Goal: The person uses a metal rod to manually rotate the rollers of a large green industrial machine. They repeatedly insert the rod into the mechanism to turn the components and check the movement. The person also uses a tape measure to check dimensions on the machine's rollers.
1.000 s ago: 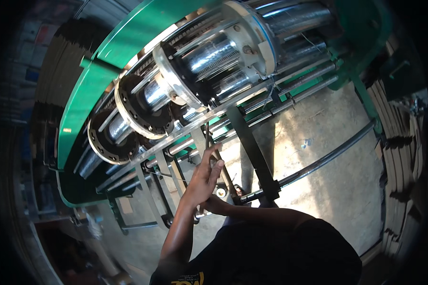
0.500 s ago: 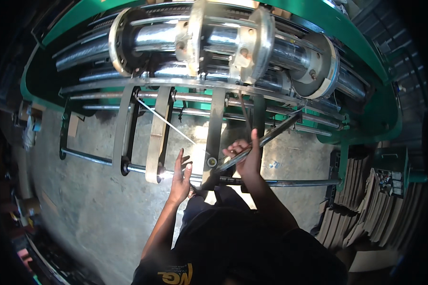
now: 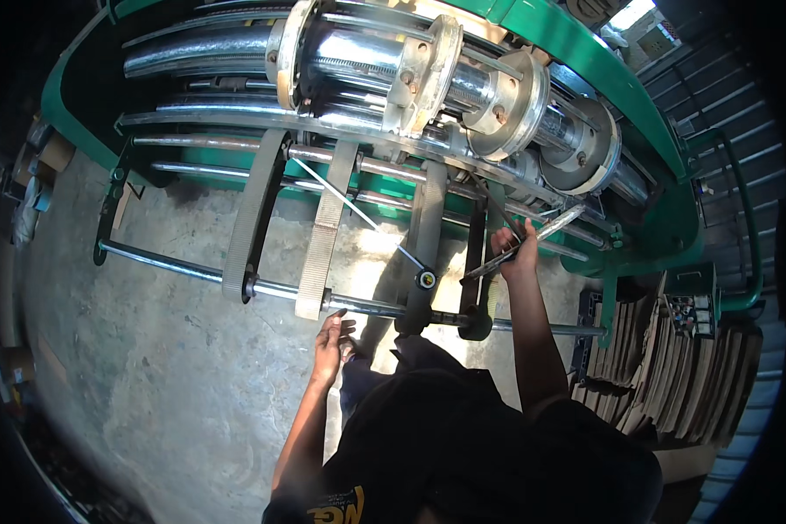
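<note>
My right hand (image 3: 519,253) is closed around a long, flat metal bar (image 3: 561,224) that slants up to the right, over the belts at the machine's front. My left hand (image 3: 329,348) is open, fingers apart and empty, just below the shiny front shaft (image 3: 281,290). Nearest to it is a pale ribbed belt (image 3: 320,236) looped over that shaft. Between my hands a dark belt arm (image 3: 428,218) carries a round fitting (image 3: 425,279), where a thin pale rod (image 3: 358,212) ends.
Ahead stands a green machine frame (image 3: 585,52) with chrome shafts and several ring-shaped wheels (image 3: 437,74). Stacks of brown cardboard sheets (image 3: 672,375) are on the right, beside a green box (image 3: 692,293) of small items. Concrete floor (image 3: 175,367) shows beneath the front shaft.
My right hand has moved right with the metal bar, away from the dark belt arm. My left hand has dropped slightly below the shaft. The view has shifted and turned.
</note>
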